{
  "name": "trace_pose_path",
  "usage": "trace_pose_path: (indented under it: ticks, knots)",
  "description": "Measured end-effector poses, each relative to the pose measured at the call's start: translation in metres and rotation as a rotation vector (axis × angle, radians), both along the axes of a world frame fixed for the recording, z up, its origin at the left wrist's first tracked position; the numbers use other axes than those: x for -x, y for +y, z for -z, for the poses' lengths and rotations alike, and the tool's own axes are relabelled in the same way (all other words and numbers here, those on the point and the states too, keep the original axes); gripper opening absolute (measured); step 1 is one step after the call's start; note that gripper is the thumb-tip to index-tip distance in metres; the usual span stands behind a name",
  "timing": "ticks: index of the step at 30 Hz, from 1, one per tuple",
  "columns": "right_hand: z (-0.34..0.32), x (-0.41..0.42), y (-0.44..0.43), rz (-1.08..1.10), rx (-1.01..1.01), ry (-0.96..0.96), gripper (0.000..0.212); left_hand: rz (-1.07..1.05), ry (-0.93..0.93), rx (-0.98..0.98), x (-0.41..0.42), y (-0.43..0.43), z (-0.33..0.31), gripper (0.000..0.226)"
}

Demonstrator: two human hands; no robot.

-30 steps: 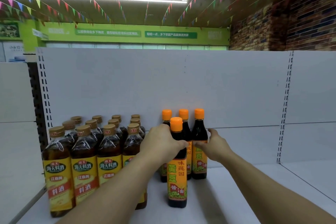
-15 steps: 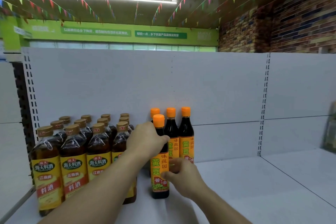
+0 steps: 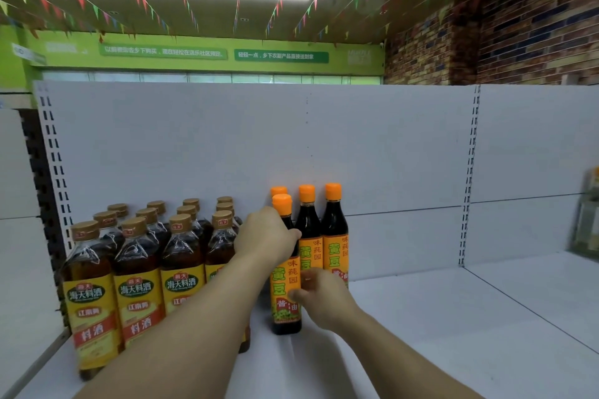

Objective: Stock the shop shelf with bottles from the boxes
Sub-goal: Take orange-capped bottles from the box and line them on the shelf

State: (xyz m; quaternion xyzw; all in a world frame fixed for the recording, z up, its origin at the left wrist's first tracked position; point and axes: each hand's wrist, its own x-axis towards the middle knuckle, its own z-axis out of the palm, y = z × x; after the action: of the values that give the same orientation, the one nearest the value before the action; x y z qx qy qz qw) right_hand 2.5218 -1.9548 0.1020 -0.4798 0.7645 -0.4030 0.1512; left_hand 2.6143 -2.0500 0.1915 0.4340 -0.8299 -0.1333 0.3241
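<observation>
Several dark soy sauce bottles with orange caps stand on the white shelf (image 3: 421,317). The front bottle (image 3: 285,298) stands nearest me. My left hand (image 3: 267,238) grips its shoulder just under the cap. My right hand (image 3: 319,296) holds the lower label from the right side, fingers curled round it. Two more bottles (image 3: 335,236) stand behind it in a row, and a further cap shows behind the front one. My hands hide part of the front bottle's label.
Several cooking wine bottles (image 3: 137,285) with gold caps and yellow labels fill the shelf's left side. The white back panel (image 3: 389,155) rises behind. A blurred object (image 3: 588,214) stands on the neighbouring shelf section at far right.
My right hand has left the rear bottle and come forward and down onto the front bottle's label. My left hand stays on that bottle's shoulder. The view shifted right.
</observation>
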Motion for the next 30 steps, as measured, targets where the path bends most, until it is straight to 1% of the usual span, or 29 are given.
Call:
trace_pose_path:
  ticks: [4, 7, 10, 12, 13, 17, 20, 22, 25, 28, 30]
  knots:
    - [0.002, 0.000, -0.004, 0.028, -0.016, -0.001, 0.038, -0.029, -0.006, 0.006, 0.003, 0.003, 0.001, 0.034]
    - [0.001, -0.003, -0.003, 0.042, -0.038, 0.042, 0.041, -0.046, -0.010, 0.021, 0.005, 0.008, 0.003, 0.036]
    - [0.000, -0.007, 0.003, 0.070, -0.102, 0.149, 0.027, -0.038, -0.008, 0.018, 0.004, 0.011, 0.007, 0.037]
    - [0.000, -0.010, 0.012, 0.089, -0.150, 0.215, 0.025, -0.032, -0.002, 0.033, 0.001, 0.014, 0.010, 0.035]
    - [-0.001, -0.011, 0.018, 0.087, -0.164, 0.234, 0.026, -0.040, -0.001, 0.041, -0.001, 0.017, 0.012, 0.034]
    - [-0.004, -0.012, 0.050, 0.080, -0.223, 0.307, 0.038, -0.093, -0.020, 0.075, -0.013, 0.038, 0.023, 0.045]
    - [-0.005, -0.015, 0.081, 0.103, -0.259, 0.403, 0.042, -0.077, -0.026, 0.136, -0.026, 0.062, 0.035, 0.034]
    - [-0.005, -0.018, 0.103, 0.113, -0.282, 0.461, 0.045, -0.077, -0.118, 0.233, -0.037, 0.084, 0.044, 0.031]
    - [-0.004, -0.023, 0.142, 0.130, -0.322, 0.561, 0.040, -0.028, -0.270, 0.392, -0.058, 0.117, 0.064, 0.032]
    - [-0.001, -0.027, 0.186, 0.140, -0.331, 0.631, 0.038, 0.007, -0.373, 0.458, -0.081, 0.146, 0.083, 0.031]
    - [0.003, -0.029, 0.215, 0.149, -0.316, 0.649, 0.038, 0.003, -0.412, 0.494, -0.097, 0.169, 0.090, 0.036]
